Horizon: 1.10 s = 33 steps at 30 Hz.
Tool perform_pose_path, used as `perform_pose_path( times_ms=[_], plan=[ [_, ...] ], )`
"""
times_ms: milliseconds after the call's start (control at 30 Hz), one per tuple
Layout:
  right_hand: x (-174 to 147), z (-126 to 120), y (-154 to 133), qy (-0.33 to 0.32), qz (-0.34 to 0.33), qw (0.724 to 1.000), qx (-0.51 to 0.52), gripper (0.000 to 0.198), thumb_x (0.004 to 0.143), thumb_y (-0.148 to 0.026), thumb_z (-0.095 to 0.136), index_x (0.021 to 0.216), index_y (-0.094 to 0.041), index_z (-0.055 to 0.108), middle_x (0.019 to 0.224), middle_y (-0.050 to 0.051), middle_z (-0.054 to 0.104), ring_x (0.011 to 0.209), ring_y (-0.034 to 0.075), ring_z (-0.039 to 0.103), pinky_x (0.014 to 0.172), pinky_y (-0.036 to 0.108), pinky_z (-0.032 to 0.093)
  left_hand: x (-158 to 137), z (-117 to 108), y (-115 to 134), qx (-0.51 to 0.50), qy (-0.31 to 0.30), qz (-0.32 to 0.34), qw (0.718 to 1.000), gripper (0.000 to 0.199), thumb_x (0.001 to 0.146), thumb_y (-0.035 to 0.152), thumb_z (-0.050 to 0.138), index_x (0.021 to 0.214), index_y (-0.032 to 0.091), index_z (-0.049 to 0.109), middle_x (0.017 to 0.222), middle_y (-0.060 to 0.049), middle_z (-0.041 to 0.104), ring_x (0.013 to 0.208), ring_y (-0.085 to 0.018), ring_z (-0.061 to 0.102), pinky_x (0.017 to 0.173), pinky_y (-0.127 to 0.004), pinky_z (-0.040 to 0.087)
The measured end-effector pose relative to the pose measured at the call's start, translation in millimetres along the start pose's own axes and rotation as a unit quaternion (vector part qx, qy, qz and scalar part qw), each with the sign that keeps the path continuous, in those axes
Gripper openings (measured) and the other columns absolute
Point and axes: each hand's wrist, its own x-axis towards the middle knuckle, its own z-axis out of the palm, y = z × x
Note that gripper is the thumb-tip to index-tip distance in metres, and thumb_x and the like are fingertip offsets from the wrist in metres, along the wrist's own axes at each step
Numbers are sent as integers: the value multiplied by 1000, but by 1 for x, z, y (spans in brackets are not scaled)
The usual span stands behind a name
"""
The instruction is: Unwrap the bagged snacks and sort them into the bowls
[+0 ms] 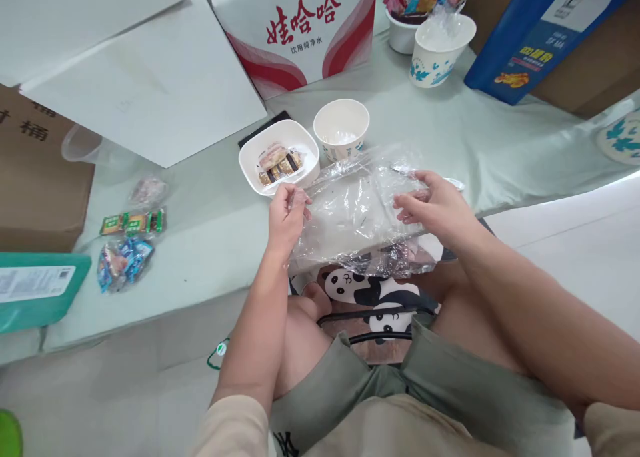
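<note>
A clear, crinkled plastic bag (pixel 350 210) is spread flat over the table's near edge, its lower part hanging above my lap. At its left side my left hand (pixel 287 217) is closed, pinching the film between thumb and fingers. My right hand (pixel 433 204) rests at the bag's right side with fingers bent and apart, touching the film. Just beyond my left hand stands a white square bowl (pixel 250 164) holding several wrapped snacks (pixel 280 165). A white paper cup (pixel 341 124) is beside the bowl, behind the bag.
Wrapped snacks (pixel 133 222) lie on the table's left part. A white carton (pixel 305 37) stands at the back, near another paper cup (pixel 440 50) and a blue container (pixel 545 37). A green container (pixel 40 290) is at left. Below the bag is a panda-print item (pixel 370 290).
</note>
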Motion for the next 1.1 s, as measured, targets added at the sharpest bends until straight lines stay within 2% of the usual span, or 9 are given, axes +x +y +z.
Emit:
perform_pose_path(
  times_ms=[133, 267, 400, 567, 667, 733, 867, 1000, 1100],
  plan=[
    [-2, -3, -12, 37, -4, 999, -8, 12, 82, -29, 67, 80, -22, 58, 67, 1, 60, 52, 13, 58, 48, 28, 49, 4, -9, -2, -30, 63, 36, 997, 33, 87, 51, 67, 83, 24, 49, 63, 6, 59, 34, -3, 36, 33, -21, 24],
    [-2, -8, -14, 51, -35, 998, 4, 14, 85, -32, 66, 82, -24, 54, 68, -2, 63, 43, 9, 50, 41, 24, 40, 7, -19, -2, -96, 117, 58, 987, 40, 79, 58, 73, 83, 24, 52, 62, 6, 56, 37, -3, 36, 34, -21, 22],
    [-1, -7, -12, 56, -50, 997, 29, 14, 88, -35, 64, 89, -25, 54, 68, -3, 63, 45, 10, 53, 47, 26, 44, 5, -25, 2, -177, 19, -28, 984, 52, 66, 64, 78, 95, 23, 64, 83, -1, 66, 44, -3, 38, 36, -20, 20],
    [5, -8, -12, 27, 0, 999, 46, 17, 85, -36, 67, 93, -22, 65, 68, 0, 67, 48, 12, 58, 49, 27, 48, 2, -27, 0, -75, -149, -155, 974, 36, 64, 44, 83, 85, 17, 70, 85, -6, 69, 50, -5, 41, 40, -19, 24],
    [7, -10, -13, -5, 38, 999, 26, 13, 80, -30, 70, 87, -19, 68, 60, 1, 65, 44, 12, 55, 47, 27, 46, 2, -27, -4, -41, -103, -107, 988, 25, 70, 37, 79, 82, 18, 68, 82, -4, 68, 55, -7, 48, 45, -19, 34],
    [9, -12, -12, -17, 35, 998, 44, 18, 81, -29, 67, 95, -18, 69, 56, -1, 63, 41, 12, 53, 45, 26, 45, 3, -28, -5, -60, -70, -64, 994, 26, 69, 35, 79, 87, 21, 66, 99, -4, 69, 68, -9, 58, 52, -19, 44],
    [12, -13, -7, -46, -17, 992, 120, 34, 85, -38, 61, 113, -20, 64, 57, -4, 63, 41, 13, 55, 46, 28, 45, 1, -28, 0, -110, -123, -94, 982, 48, 69, 37, 81, 111, 28, 61, 131, -7, 62, 104, -19, 67, 76, -28, 58],
    [11, -14, -11, -46, -33, 984, 170, 39, 81, -41, 60, 117, -24, 58, 51, -8, 57, 37, 14, 50, 43, 29, 43, -2, -23, 5, -96, -167, -191, 962, 70, 73, 37, 81, 134, 31, 47, 120, -11, 69, 86, -17, 71, 64, -25, 54],
    [4, -17, -20, -56, -10, 977, 205, 40, 78, -39, 59, 116, -27, 55, 45, -10, 49, 33, 15, 45, 40, 30, 38, -3, -17, 8, -75, -203, -238, 947, 68, 77, 40, 77, 136, 27, 47, 99, -9, 75, 57, -9, 60, 50, -20, 43]
  ],
)
